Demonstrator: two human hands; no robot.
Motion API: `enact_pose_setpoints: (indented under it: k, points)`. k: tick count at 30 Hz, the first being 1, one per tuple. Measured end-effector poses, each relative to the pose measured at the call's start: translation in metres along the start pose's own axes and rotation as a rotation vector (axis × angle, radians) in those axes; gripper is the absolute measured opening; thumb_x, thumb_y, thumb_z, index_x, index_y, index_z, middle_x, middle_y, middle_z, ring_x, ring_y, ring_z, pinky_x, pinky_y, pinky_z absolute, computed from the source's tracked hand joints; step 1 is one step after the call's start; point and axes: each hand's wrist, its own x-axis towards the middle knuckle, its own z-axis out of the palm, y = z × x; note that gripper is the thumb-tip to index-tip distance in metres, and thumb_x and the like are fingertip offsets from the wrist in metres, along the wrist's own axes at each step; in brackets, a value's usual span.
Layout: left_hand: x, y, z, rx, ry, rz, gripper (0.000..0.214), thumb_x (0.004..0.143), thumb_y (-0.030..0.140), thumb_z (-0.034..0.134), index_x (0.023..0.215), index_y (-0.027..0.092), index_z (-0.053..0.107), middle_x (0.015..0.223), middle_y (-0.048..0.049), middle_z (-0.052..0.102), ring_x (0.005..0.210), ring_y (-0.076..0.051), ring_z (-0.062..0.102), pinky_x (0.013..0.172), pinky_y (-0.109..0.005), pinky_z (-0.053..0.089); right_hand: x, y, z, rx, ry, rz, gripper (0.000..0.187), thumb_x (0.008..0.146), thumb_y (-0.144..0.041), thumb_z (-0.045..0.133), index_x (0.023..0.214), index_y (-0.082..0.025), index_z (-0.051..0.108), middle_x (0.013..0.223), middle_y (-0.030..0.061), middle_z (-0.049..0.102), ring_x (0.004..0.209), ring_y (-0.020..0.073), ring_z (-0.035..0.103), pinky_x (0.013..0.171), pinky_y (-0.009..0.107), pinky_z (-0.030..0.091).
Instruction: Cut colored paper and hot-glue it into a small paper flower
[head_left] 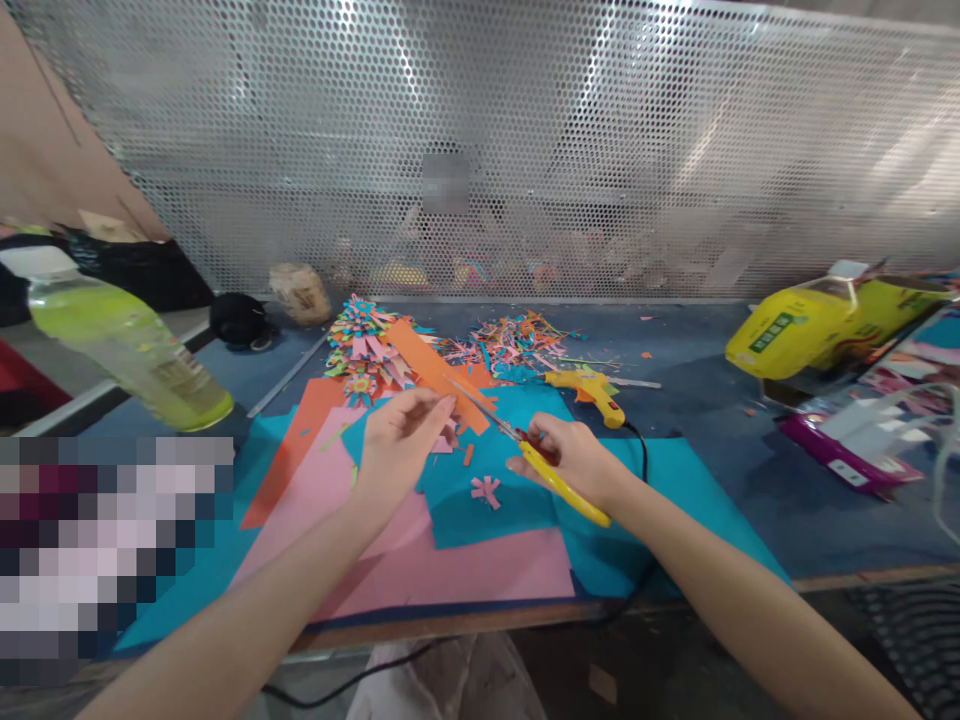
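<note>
Orange rectangular paper strip [424,356], pinched by the left hand [401,432]
Right of the strip, the right hand [571,454] grips yellow-handled metal scissors [562,487].

Bare forearms [259,590] angle forward from either side, drawing toward each other. The left hand [401,432] pinches, thumb near fingertips; the right hand [574,455], near but apart, curls its fingers in a grip.
</note>
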Motion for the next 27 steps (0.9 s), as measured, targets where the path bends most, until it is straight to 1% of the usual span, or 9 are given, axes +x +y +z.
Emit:
enact_pose_setpoints:
  k: [3,6,9,11,14,16,18,22,27]
  points:
    - [-0.0003,0.0011,0.0016,-0.001,0.005,-0.007,0.016,0.069,0.029,0.063,0.062,0.017,0.055,0.058,0.0028,0.059,0.043,-0.008,0.054,0.043,-0.019,0.043,-0.0001,-0.0012,-0.0003,-0.001,0.012,0.006,0.031,0.068,-0.043,0.058,0.065,-0.019,0.038,0.045,-0.0083,0.032,0.045,0.0064,0.021,0.040,0.020,0.016]
    - [-0.0006,0.0015,0.0030,-0.070,0.016,-0.021,0.016,0.067,0.030,0.065,0.063,0.017,0.056,0.058,0.0026,0.059,0.043,-0.009,0.054,0.042,-0.021,0.043,0.0000,-0.0020,-0.0010,0.021,0.005,0.003,0.032,0.068,-0.043,0.058,0.065,-0.019,0.036,0.045,-0.0085,0.034,0.046,0.0063,0.022,0.041,0.020,0.016]
    - [0.0004,0.0009,0.0025,-0.174,-0.022,-0.023,0.018,0.070,0.033,0.061,0.063,0.017,0.058,0.061,0.0002,0.058,0.052,-0.011,0.056,0.043,-0.021,0.043,-0.0003,-0.0031,-0.0022,0.021,-0.003,0.013,0.032,0.069,-0.043,0.057,0.065,-0.020,0.035,0.045,-0.0088,0.034,0.046,0.0064,0.023,0.041,0.019,0.017]
    - [0.0017,0.0003,0.0013,-0.217,-0.031,-0.011,0.020,0.074,0.034,0.058,0.064,0.017,0.059,0.061,-0.0002,0.058,0.054,-0.011,0.056,0.043,-0.020,0.042,-0.0008,-0.0038,-0.0030,0.012,0.001,0.017,0.033,0.068,-0.043,0.057,0.065,-0.020,0.035,0.044,-0.0089,0.034,0.046,0.0065,0.023,0.041,0.019,0.017]
    - [0.0036,0.0001,0.0003,-0.219,0.060,0.020,0.016,0.073,0.033,0.059,0.068,0.018,0.058,0.061,0.0021,0.057,0.048,-0.008,0.053,0.044,-0.020,0.043,-0.0015,-0.0031,-0.0033,0.005,-0.001,0.016,0.033,0.068,-0.044,0.058,0.066,-0.020,0.036,0.045,-0.0085,0.035,0.046,0.0065,0.024,0.041,0.020,0.016]
    - [0.0040,0.0005,0.0007,-0.189,0.118,0.038,0.013,0.071,0.031,0.062,0.071,0.019,0.058,0.062,0.0026,0.058,0.050,-0.008,0.054,0.045,-0.019,0.044,-0.0015,-0.0015,-0.0025,-0.006,0.001,0.009,0.033,0.068,-0.045,0.058,0.066,-0.020,0.036,0.046,-0.0084,0.035,0.047,0.0067,0.023,0.041,0.020,0.017]
    - [0.0037,0.0011,0.0016,-0.159,0.136,0.049,0.012,0.070,0.029,0.063,0.073,0.018,0.058,0.062,0.0025,0.059,0.052,-0.008,0.055,0.046,-0.018,0.044,-0.0010,0.0004,-0.0012,-0.020,0.004,-0.004,0.034,0.068,-0.047,0.058,0.066,-0.020,0.037,0.047,-0.0082,0.034,0.047,0.0070,0.023,0.042,0.020,0.017]
    - [0.0014,0.0025,0.0021,-0.082,0.115,0.054,0.011,0.071,0.028,0.062,0.072,0.018,0.058,0.062,0.0021,0.060,0.052,-0.007,0.055,0.046,-0.017,0.043,0.0002,0.0024,0.0004,-0.032,-0.005,-0.027,0.034,0.070,-0.048,0.056,0.068,-0.020,0.037,0.049,-0.0077,0.034,0.048,0.0072,0.023,0.043,0.020,0.018]
    - [-0.0008,0.0037,0.0006,-0.017,0.021,0.074,0.013,0.074,0.028,0.059,0.069,0.017,0.056,0.061,0.0018,0.059,0.050,-0.008,0.054,0.045,-0.019,0.043,-0.0002,0.0034,-0.0003,-0.039,-0.009,-0.043,0.033,0.071,-0.049,0.054,0.071,-0.020,0.039,0.053,-0.0061,0.036,0.049,0.0078,0.027,0.043,0.020,0.020]
